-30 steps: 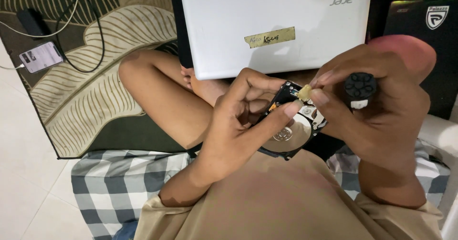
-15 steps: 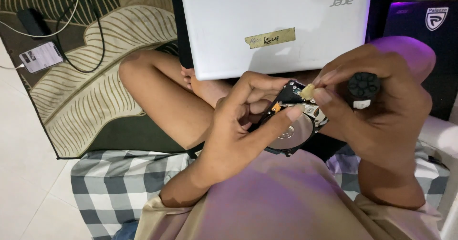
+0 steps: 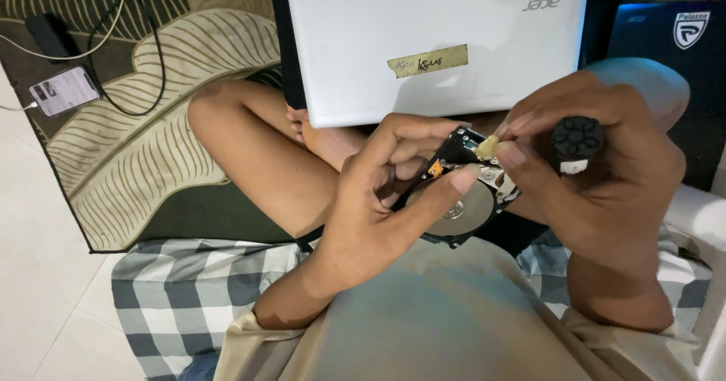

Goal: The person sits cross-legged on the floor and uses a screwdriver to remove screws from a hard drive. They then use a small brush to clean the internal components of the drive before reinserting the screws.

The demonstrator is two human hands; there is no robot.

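Holding an opened hard drive (image 3: 461,199) in my left hand (image 3: 378,199), fingers curled tight around its black case, thumb laid across the top. Inside the open case: shiny round platter, small orange part and metal arm near the upper corner. My right hand (image 3: 597,169) grips a black-handled screwdriver (image 3: 576,140), fingers closed on it, tip hidden at the drive's top edge. Drive sits over my lap, just below a white laptop (image 3: 431,40). Phone (image 3: 64,90) lies on the leaf-pattern mat (image 3: 151,161), far left.
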